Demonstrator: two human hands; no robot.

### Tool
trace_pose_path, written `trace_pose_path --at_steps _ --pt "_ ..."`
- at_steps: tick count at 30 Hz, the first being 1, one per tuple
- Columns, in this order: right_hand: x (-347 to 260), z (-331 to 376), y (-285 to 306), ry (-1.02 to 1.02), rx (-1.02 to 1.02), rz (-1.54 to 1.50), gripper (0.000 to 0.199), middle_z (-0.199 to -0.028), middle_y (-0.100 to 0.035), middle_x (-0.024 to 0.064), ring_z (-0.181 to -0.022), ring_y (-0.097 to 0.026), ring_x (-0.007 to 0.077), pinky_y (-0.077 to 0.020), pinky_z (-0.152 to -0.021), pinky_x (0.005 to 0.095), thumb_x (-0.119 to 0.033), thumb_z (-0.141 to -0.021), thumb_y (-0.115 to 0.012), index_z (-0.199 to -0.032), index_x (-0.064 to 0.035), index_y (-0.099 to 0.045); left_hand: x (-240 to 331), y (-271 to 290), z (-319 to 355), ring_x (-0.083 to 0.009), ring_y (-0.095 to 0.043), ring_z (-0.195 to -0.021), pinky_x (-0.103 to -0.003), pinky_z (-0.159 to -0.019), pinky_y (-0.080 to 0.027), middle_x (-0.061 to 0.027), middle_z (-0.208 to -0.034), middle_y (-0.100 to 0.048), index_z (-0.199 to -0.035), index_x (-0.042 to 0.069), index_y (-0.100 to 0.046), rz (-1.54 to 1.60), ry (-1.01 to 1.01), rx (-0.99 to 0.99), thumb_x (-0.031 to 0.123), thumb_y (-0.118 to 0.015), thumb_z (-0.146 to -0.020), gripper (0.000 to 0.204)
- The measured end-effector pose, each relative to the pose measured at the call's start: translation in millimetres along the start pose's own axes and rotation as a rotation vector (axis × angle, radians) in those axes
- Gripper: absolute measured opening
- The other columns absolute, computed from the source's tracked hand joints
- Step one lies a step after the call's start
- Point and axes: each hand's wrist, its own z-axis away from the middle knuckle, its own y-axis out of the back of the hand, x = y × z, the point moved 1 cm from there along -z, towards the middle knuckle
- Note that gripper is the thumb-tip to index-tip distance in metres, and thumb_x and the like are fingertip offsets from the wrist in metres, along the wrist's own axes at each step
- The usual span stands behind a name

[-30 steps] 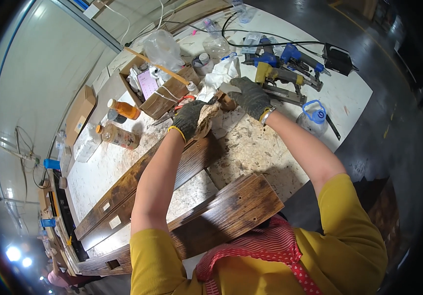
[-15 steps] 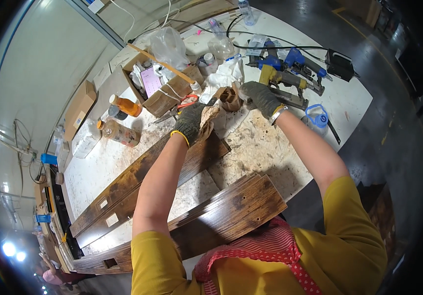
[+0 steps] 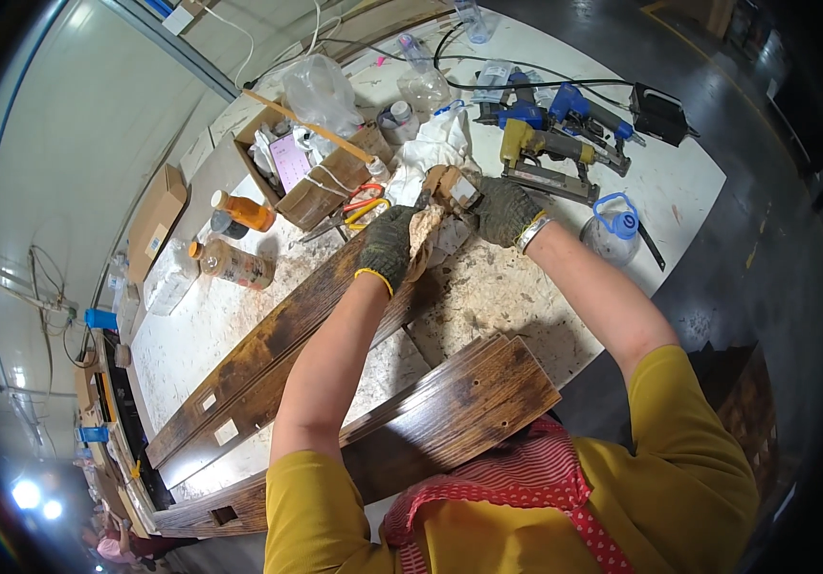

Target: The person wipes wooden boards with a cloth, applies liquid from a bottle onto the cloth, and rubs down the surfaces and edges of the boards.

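Note:
My left hand (image 3: 388,246), in a dark glove with a yellow cuff, presses a crumpled brownish rag (image 3: 423,232) against the far end of a long dark wooden board (image 3: 268,359). My right hand (image 3: 505,210), gloved too, grips a small brown wooden piece (image 3: 450,187) just past that end of the board. Both hands are close together above the worktable (image 3: 488,287). A second dark wooden board (image 3: 450,411) lies nearer to me, across the table's edge.
Behind the hands are a cardboard box of bottles (image 3: 311,172), orange-handled scissors (image 3: 359,210), nail guns (image 3: 545,143) with hoses, a plastic jar (image 3: 234,263), an orange-capped bottle (image 3: 244,210) and a clear blue-lidded jug (image 3: 612,230). Dark floor lies to the right.
Both hands stay at the board's far end; the right hand has shifted slightly with the small wooden piece, and the view has tilted a little.

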Motion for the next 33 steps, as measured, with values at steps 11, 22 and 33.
trace_pose_path --at_steps 11,22,33 --pt "-5 10 -14 -0.051 0.014 0.158 0.028 -0.1 -0.066 0.0058 -0.084 -0.064 0.0188 -0.0548 -0.078 0.0369 -0.034 -0.099 -0.052 -0.116 -0.0129 -0.059 -9 -21 -2 -0.0384 -0.06 -0.08 -0.047 -0.07 -0.047 -0.0182 -0.083 -0.063 -0.084 0.009 -0.06 0.005 0.038 0.05 0.025 -0.05 -0.087 0.02" --pt "-5 12 -14 -0.024 0.018 0.036 0.016 -0.076 -0.062 -0.001 -0.064 -0.059 0.0134 -0.0538 -0.059 0.0304 -0.03 -0.096 -0.059 -0.101 -0.0151 -0.062 -43 -67 8 -0.0354 -0.059 -0.092 -0.046 -0.081 -0.047 -0.0163 -0.095 -0.063 -0.11 0.01 -0.061 0.032 0.108 0.093 0.014 -0.055 -0.078 0.033" --pt "-26 0 14 0.129 -0.047 0.36 0.017 -0.088 -0.062 0.0008 -0.075 -0.061 0.0158 -0.055 -0.06 0.0331 -0.031 -0.093 -0.063 -0.099 -0.0152 -0.06 -33 -11 -17 -0.0381 -0.064 -0.097 -0.048 -0.085 -0.049 -0.0222 -0.101 -0.067 -0.103 0.005 -0.067 0.075 0.362 -0.144 0.031 -0.054 -0.09 0.032"
